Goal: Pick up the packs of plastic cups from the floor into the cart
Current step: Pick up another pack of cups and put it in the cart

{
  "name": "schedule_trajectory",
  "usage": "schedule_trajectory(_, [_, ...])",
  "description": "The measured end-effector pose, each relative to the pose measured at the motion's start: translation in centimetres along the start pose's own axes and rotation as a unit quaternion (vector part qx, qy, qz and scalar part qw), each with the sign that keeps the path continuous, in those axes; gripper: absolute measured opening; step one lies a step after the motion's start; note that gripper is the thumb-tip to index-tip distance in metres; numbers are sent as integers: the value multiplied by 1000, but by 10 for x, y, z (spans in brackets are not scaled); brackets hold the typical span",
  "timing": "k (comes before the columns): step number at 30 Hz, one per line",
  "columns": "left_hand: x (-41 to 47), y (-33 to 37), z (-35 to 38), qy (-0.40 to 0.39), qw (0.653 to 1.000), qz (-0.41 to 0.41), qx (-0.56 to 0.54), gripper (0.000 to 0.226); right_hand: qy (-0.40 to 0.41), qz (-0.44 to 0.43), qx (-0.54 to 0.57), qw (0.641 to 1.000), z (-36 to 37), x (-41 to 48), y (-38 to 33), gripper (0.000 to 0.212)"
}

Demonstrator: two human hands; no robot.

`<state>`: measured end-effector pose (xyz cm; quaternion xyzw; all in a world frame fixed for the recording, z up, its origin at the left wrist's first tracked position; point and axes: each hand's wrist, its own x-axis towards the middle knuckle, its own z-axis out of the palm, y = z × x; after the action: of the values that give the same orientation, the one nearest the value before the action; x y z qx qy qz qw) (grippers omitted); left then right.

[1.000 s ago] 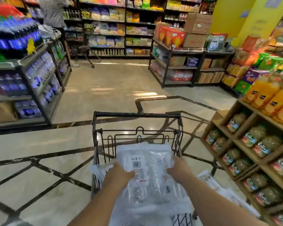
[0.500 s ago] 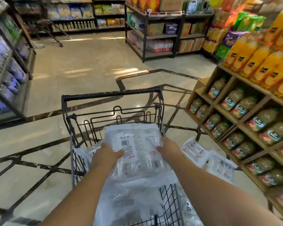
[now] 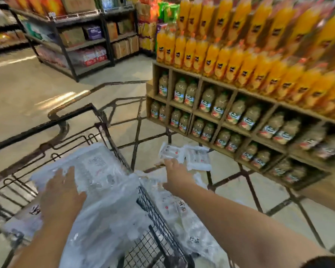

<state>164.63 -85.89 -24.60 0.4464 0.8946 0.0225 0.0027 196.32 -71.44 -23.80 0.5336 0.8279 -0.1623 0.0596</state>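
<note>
With the left hand [image 3: 63, 188] flat and open on the packs [image 3: 104, 171] heaped in the cart [image 3: 153, 215] and the right hand [image 3: 177, 176] reaching, fingers out and apparently empty, past the cart's right edge toward two more packs [image 3: 198, 157] on the floor [image 3: 27, 84], the slippery heap may slide over that edge.

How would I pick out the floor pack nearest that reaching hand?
Find the wooden shelf of juice bottles; at its foot lie two clear plastic packs of cups side by side. The pack meant is nearer the black wire cart, just ahead of the right hand; its neighbour lies closer to the shelf.
</note>
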Motion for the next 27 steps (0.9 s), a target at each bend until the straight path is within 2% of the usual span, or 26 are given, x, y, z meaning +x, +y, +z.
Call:
schedule_trajectory(3, [-15, 57, -3, -3, 998, 59, -37, 89, 10, 61, -10, 998, -13, -23, 62, 73])
schedule_trajectory(7, [-28, 146, -3, -18, 988, 143, -59, 86, 20, 146, -4, 989, -27, -58, 149, 82])
schedule_trajectory(11, [-48, 237, 1, -35, 974, 221, -34, 94, 39, 206, 10, 978, -34, -91, 228, 79])
schedule_trajectory(15, [-75, 323, 5, -55, 964, 259, -8, 93, 29, 230, 22, 973, -37, -108, 303, 81])
schedule_trajectory(20, [-97, 416, 21, -80, 961, 264, 14, 91, 32, 239, 60, 969, -30, -117, 395, 78])
schedule_trajectory(22, [-112, 462, 39, -91, 966, 243, 3, 86, 16, 235, 63, 970, -29, -116, 447, 79])
schedule_trajectory(27, [-151, 516, 70, -154, 973, 172, 4, 84, -18, 196, 45, 979, -24, -103, 517, 86])
